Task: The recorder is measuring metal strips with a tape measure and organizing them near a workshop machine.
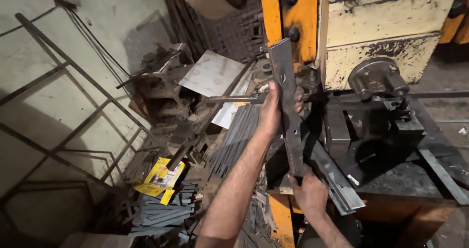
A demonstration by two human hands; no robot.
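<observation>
A long flat steel strip (pixel 288 101) with punched holes stands almost upright in front of me, held in both hands. My left hand (pixel 270 110) grips it near the middle, fingers wrapped round its edge. My right hand (pixel 308 193) holds the bottom end from below. The strip's top end reaches up to the orange frame (pixel 293 13) of a cream-coloured press (pixel 386 18). Just right of the strip sits the press's round dark tool head (pixel 377 77), above the black machine bed (pixel 391 145).
A bundle of similar grey strips (pixel 235 138) leans left of my left arm, and more strips (pixel 163 214) lie heaped on the floor beside a yellow packet (pixel 161 177). A pale metal sheet (pixel 215 74) and scrap lie behind. A welded rod frame (pixel 73 111) stands against the left wall.
</observation>
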